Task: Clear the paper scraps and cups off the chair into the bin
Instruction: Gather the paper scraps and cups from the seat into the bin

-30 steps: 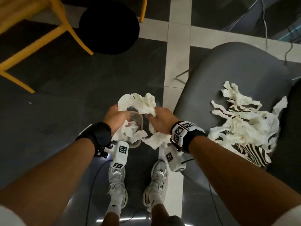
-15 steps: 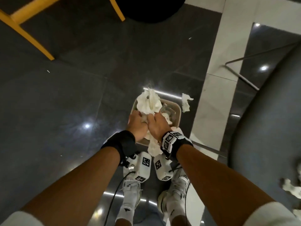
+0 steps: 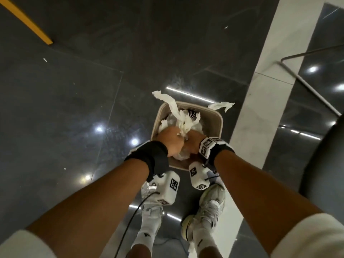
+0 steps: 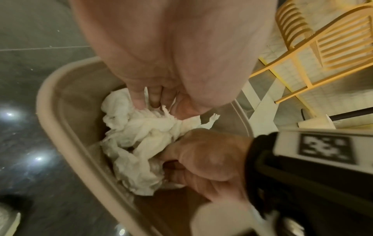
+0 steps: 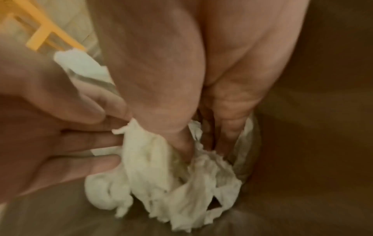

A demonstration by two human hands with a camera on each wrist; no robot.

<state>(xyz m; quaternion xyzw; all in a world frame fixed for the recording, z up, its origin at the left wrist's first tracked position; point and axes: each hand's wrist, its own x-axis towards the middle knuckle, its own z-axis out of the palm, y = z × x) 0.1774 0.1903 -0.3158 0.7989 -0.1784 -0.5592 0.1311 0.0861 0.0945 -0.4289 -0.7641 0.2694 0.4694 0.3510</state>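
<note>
A beige bin (image 3: pixel 214 116) stands on the dark floor in front of my feet. Both hands are down inside it on one wad of white paper scraps (image 3: pixel 184 123). My left hand (image 3: pixel 170 142) grips the wad's left side, its fingertips (image 4: pixel 141 102) sunk into the paper (image 4: pixel 141 135). My right hand (image 3: pixel 193 144) curls round the near side, fingers (image 5: pixel 228 127) buried in the scraps (image 5: pixel 171 175). A long strip (image 3: pixel 165 97) trails over the far rim. A black-and-white striped piece (image 3: pixel 192 114) shows in the bin. One scrap (image 3: pixel 220 105) lies on the floor at the far right corner.
The grey chair's seat edge (image 3: pixel 325 155) curves in at the right, with its metal leg frame (image 3: pixel 307 84) beyond. A yellow chair leg (image 3: pixel 28 21) crosses the top left. My two shoes (image 3: pixel 208 205) stand just behind the bin on glossy tiles.
Both hands carried the paper wad from beside the chair over to the bin and pushed it down inside. A strip now hangs over the far rim.
</note>
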